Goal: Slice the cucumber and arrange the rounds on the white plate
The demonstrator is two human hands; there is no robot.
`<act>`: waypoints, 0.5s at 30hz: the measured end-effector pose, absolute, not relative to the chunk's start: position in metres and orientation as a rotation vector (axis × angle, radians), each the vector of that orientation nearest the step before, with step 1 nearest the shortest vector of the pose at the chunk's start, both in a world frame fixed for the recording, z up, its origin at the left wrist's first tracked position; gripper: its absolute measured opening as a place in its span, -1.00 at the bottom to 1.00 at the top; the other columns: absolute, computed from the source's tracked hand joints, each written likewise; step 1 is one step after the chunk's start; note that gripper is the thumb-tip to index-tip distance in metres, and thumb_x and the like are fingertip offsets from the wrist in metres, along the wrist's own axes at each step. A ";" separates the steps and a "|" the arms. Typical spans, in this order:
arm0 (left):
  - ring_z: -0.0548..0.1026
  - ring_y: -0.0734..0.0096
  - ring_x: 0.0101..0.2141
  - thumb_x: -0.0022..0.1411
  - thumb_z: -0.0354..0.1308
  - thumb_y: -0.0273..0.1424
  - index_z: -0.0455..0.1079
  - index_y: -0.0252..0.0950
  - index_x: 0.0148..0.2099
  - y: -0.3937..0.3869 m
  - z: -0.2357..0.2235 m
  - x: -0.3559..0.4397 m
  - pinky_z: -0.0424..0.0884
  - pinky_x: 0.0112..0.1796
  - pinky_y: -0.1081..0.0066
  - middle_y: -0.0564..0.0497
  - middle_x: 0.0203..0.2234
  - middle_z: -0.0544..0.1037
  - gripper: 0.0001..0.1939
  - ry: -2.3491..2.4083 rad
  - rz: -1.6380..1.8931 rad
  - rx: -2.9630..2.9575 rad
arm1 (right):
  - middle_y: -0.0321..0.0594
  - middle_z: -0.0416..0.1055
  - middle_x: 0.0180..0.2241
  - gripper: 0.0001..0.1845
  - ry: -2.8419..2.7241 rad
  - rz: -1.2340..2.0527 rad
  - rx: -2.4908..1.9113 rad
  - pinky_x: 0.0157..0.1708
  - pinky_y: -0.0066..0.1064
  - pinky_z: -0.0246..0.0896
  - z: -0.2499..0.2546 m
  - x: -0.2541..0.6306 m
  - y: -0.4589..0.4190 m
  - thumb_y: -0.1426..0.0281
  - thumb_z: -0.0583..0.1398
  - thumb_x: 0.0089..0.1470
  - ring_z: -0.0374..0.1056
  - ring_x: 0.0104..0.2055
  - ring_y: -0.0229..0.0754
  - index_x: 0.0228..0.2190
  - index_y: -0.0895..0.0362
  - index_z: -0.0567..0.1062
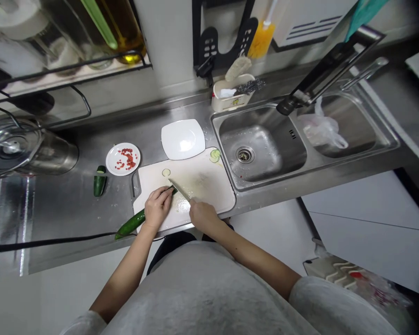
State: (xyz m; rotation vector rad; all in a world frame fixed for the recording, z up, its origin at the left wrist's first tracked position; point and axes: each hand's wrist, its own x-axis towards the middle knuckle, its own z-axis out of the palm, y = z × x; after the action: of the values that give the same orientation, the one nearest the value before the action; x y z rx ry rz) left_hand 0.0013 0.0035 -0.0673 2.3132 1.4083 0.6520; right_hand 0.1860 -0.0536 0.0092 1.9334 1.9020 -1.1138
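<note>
My left hand [158, 207] presses down on a long green cucumber [130, 225] that lies across the left edge of a white cutting board [209, 186]. My right hand [201, 215] grips the handle of a knife [180, 189], whose blade rests at the cucumber's cut end beside my left fingers. One cucumber slice [166, 172] lies near the board's far edge. A few more slices [215, 155] sit at its far right corner.
A small round plate with chopped red bits [123, 158] and an empty square white plate [183, 138] stand behind the board. A cucumber end piece [99, 181] lies on the steel counter at left. A double sink [261, 145] is at right, a steel pot [28, 150] far left.
</note>
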 end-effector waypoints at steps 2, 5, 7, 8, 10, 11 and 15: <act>0.51 0.30 -0.12 0.32 0.02 -0.32 0.48 -0.19 -0.04 0.003 -0.063 0.003 0.40 -0.07 0.30 -0.06 -0.16 0.57 -0.73 1.425 0.646 2.281 | 0.00 0.52 -0.22 -0.65 1.944 -1.049 1.952 -0.23 -0.34 0.23 0.013 0.194 -0.057 0.39 -0.08 0.26 0.45 -0.15 -0.06 -0.03 0.19 0.37; 0.51 0.27 -0.12 0.32 0.01 -0.27 0.44 -0.23 -0.01 0.001 -0.059 0.005 0.40 -0.08 0.29 -0.07 -0.15 0.57 -0.71 1.504 0.698 2.193 | 0.01 0.50 -0.16 -0.56 2.001 -0.901 1.999 -0.19 -0.31 0.18 0.018 0.207 -0.064 0.26 -0.05 0.28 0.43 -0.14 -0.05 0.11 0.17 0.28; 0.51 0.26 -0.12 0.32 0.00 -0.24 0.42 -0.24 0.00 0.002 -0.057 0.006 0.40 -0.09 0.28 -0.08 -0.14 0.57 -0.68 1.583 0.779 2.100 | 0.03 0.48 -0.13 -0.48 2.019 -0.805 2.007 -0.16 -0.30 0.14 0.018 0.215 -0.069 0.22 0.00 0.26 0.41 -0.11 -0.04 0.18 0.16 0.22; 0.51 0.26 -0.12 0.32 0.00 -0.23 0.41 -0.25 0.01 0.002 -0.056 0.006 0.41 -0.10 0.28 -0.09 -0.13 0.56 -0.67 1.614 0.821 2.046 | 0.04 0.47 -0.13 -0.46 2.026 -0.767 2.002 -0.15 -0.30 0.13 0.017 0.218 -0.071 0.22 0.02 0.25 0.39 -0.10 -0.03 0.19 0.16 0.21; 0.51 0.28 -0.13 0.32 -0.01 -0.22 0.39 -0.24 0.03 0.004 -0.054 0.008 0.42 -0.11 0.28 -0.09 -0.13 0.55 -0.66 1.638 0.887 1.951 | 0.04 0.47 -0.14 -0.44 2.045 -0.697 1.993 -0.14 -0.30 0.09 0.015 0.224 -0.075 0.22 0.06 0.24 0.37 -0.09 -0.02 0.21 0.15 0.21; 0.51 0.28 -0.13 0.32 0.00 -0.21 0.39 -0.24 0.04 0.005 -0.053 0.010 0.42 -0.12 0.29 -0.10 -0.12 0.55 -0.66 1.630 0.903 1.918 | 0.03 0.47 -0.16 -0.43 2.059 -0.665 1.993 -0.14 -0.30 0.08 0.014 0.227 -0.077 0.23 0.07 0.23 0.36 -0.09 -0.01 0.21 0.14 0.21; 0.50 0.24 -0.13 0.24 0.11 -0.20 0.39 -0.23 0.06 0.009 -0.045 0.021 0.43 -0.11 0.24 -0.11 -0.12 0.54 -0.62 1.560 0.849 1.889 | 0.00 0.47 -0.21 -0.43 2.142 -0.582 1.995 -0.15 -0.30 0.04 0.011 0.233 -0.085 0.22 0.08 0.23 0.34 -0.11 -0.02 0.23 0.12 0.21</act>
State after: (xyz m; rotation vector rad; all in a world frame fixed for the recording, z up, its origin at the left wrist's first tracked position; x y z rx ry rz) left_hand 0.0209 0.0086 -0.0452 1.8891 1.5600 0.8490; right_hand 0.2335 -0.0846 0.0110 1.9953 2.1424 -0.5825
